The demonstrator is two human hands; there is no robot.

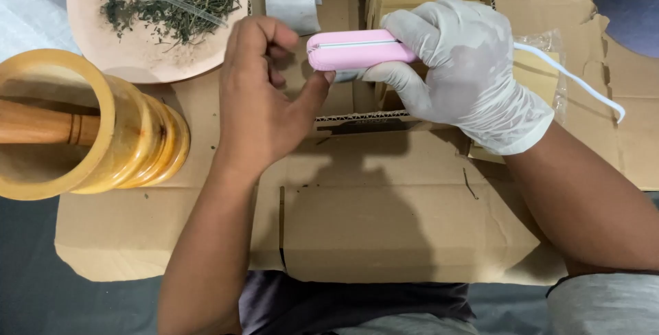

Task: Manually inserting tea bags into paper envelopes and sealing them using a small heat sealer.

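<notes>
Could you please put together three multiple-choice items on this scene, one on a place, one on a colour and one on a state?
1. Where does the wooden mortar stand?
A. at the left edge of the cardboard
B. inside the box
C. on the plate

2. What colour is the small corded device?
A. blue
B. pink
C. black

3. Which hand wears a glove?
A. both
B. the left hand
C. the right hand

Answers:
1 A: it lies on its side left of the left hand, with a pestle inside.
2 B: its casing is pink, with a white cord.
3 C: the right hand is white-gloved; the left is bare.
</notes>
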